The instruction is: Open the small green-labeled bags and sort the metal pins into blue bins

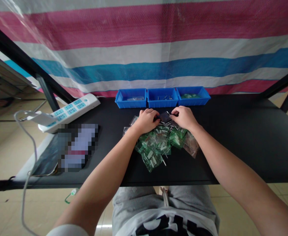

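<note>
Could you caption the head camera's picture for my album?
Left hand and right hand at a pile of small bags, three blue bins beyond.

Open room lies on the flat black tabletop (244, 144) right of the heap of green and clear plastic packets (156, 144); leftward, a long white power strip (69, 113) bounds a narrower lane. The row of three blue plastic bins (163, 104) blocks low passage beyond, while the bare left hand (147, 121) and bare right hand (183, 117) obstruct the heap's far edge.
</note>
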`<move>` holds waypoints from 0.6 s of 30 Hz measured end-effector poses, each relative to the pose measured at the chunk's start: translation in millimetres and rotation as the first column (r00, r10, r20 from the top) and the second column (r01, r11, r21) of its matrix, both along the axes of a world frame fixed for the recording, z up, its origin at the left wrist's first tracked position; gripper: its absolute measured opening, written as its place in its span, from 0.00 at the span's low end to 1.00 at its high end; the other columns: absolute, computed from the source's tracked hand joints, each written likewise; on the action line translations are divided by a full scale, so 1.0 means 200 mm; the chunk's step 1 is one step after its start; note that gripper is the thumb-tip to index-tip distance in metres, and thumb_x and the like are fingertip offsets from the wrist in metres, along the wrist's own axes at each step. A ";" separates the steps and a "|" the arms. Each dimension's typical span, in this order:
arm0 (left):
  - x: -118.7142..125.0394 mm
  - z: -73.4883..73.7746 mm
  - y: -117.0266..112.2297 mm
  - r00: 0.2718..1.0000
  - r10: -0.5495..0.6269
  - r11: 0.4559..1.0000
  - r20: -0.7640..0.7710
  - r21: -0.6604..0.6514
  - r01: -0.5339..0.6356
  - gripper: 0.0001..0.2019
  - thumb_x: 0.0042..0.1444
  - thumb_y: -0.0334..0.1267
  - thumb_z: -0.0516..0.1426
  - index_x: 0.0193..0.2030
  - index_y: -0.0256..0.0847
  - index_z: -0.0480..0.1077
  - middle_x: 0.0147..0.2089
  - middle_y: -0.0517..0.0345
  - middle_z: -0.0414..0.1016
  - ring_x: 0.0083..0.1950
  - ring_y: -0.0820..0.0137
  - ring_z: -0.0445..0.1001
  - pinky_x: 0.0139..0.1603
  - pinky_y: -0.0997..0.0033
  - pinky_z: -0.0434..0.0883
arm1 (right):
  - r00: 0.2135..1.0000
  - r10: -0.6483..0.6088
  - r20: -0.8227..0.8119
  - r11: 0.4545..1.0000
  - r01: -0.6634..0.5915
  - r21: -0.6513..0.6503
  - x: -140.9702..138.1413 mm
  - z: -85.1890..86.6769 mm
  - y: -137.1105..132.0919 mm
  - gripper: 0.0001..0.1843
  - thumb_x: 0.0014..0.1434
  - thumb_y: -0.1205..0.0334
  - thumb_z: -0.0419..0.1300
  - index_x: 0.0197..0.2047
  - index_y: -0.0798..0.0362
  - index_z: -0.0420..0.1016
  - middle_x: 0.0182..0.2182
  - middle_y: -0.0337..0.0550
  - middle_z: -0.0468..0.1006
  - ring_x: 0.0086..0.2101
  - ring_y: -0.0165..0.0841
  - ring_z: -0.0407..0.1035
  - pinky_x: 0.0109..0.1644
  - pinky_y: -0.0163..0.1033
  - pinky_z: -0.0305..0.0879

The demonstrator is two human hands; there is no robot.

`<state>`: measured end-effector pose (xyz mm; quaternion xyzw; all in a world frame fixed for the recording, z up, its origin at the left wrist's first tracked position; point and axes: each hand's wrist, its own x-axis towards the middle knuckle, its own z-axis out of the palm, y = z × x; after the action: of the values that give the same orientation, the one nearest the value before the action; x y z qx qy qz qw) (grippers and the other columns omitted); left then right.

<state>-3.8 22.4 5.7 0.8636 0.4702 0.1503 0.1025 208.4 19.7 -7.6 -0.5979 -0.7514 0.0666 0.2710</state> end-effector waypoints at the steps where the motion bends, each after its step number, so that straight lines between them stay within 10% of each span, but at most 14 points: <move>1: 0.00 0.00 0.00 1.000 -0.002 1.000 0.004 -0.003 0.002 0.13 0.57 0.40 0.56 0.46 0.40 0.73 0.46 0.50 0.76 0.52 0.57 0.71 0.55 0.55 0.63 | 0.999 -0.028 0.022 1.000 0.028 -0.008 0.00 0.00 0.00 0.05 0.52 0.62 0.65 0.31 0.54 0.80 0.29 0.45 0.78 0.31 0.36 0.71 0.38 0.39 0.65; 18: -0.01 -0.01 0.01 0.994 0.017 1.000 0.112 -0.017 -0.015 0.12 0.62 0.42 0.52 0.43 0.41 0.74 0.44 0.52 0.79 0.50 0.60 0.72 0.53 0.57 0.60 | 0.992 0.062 0.114 0.997 -0.056 -0.057 -0.04 -0.01 -0.02 0.08 0.60 0.66 0.56 0.30 0.53 0.73 0.32 0.49 0.77 0.36 0.38 0.70 0.42 0.41 0.63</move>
<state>-5.2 24.4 4.7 0.8491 0.4719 0.1956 0.1342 200.6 15.9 -8.7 -0.5855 -0.7810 0.0600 0.2089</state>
